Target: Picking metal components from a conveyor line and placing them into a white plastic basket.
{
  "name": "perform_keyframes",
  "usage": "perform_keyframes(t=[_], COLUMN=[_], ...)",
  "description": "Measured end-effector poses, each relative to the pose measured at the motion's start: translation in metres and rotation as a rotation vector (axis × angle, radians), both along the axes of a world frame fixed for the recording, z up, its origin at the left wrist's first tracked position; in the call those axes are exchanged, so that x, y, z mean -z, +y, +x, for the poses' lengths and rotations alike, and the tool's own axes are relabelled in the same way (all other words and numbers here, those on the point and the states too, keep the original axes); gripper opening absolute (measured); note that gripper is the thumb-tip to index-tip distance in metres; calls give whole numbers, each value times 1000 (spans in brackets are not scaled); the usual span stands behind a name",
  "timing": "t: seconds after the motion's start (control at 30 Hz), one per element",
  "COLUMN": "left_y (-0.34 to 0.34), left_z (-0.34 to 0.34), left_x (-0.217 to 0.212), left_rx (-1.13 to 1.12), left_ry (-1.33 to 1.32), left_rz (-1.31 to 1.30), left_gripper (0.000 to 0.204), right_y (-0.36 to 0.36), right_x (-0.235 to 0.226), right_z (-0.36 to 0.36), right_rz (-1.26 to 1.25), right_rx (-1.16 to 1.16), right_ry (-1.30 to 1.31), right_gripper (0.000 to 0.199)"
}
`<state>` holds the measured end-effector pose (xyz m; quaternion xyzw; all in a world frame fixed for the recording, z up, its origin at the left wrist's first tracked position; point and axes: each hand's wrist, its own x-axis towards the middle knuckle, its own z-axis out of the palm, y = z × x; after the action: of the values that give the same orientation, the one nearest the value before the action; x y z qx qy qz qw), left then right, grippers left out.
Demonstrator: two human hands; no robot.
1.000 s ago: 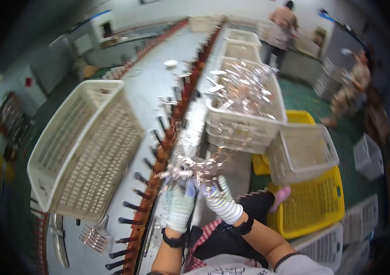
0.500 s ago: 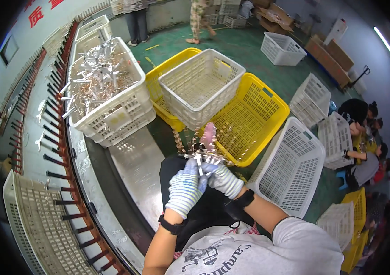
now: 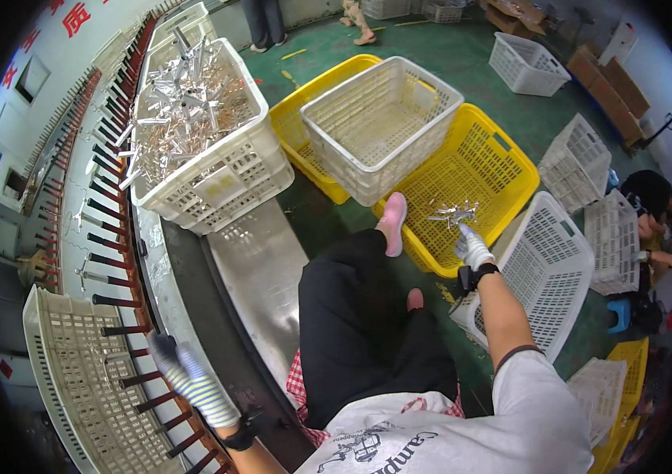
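Observation:
My left hand (image 3: 194,381), in a striped glove with a dark fingertip area, is at the left beside the row of dark pegs (image 3: 140,378). Its fingers stretch out over the rail, and I make out nothing in them. My right hand (image 3: 475,250), gloved the same way, reaches over the near rim of the yellow crate (image 3: 474,158). Its fingers extend toward a small cluster of shiny silver metal pieces (image 3: 454,213) just past the fingertips. Whether the pieces touch the fingers or the crate floor I cannot tell.
A white crate (image 3: 217,178) heaped with silver parts and coppery bits stands at the left. Another white crate (image 3: 379,162) sits across the yellow ones. Grey-white crates (image 3: 545,272) stand at the right, near people working. A metal sheet (image 3: 253,261) lies beside my leg.
My hands were together before me over metal pieces. They have parted: the left to the peg rail, the right to the yellow crate, where the silver cluster now shows. The view has shifted.

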<state>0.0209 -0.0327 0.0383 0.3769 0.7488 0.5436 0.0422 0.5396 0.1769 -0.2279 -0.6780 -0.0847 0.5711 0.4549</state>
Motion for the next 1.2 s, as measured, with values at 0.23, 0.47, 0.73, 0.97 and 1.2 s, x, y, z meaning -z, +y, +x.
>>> perform_keyframes(t=[0.23, 0.47, 0.73, 0.97, 1.2], left_y=[-64, -36, -139, -173, -127], left_z=[-67, -32, -40, -68, -36], left_x=[9, -6, 1, -26, -64], left_rx=[-343, -481, -807, -880, -751], left_ry=[142, 41, -192, -334, -133], left_rz=[-102, -77, 253, 293, 349], left_gripper=[51, 52, 28, 25, 14], right_y=[-21, -6, -20, -80, -66], right_x=[83, 216, 280, 246, 137], right_z=[-21, 26, 38, -11, -27], right_rz=[-193, -358, -375, -344, -242], right_rx=[-732, -990, -1172, -1434, -1123], right_ry=[-486, -709, -722, -760, -597], right_gripper=[85, 73, 63, 62, 61])
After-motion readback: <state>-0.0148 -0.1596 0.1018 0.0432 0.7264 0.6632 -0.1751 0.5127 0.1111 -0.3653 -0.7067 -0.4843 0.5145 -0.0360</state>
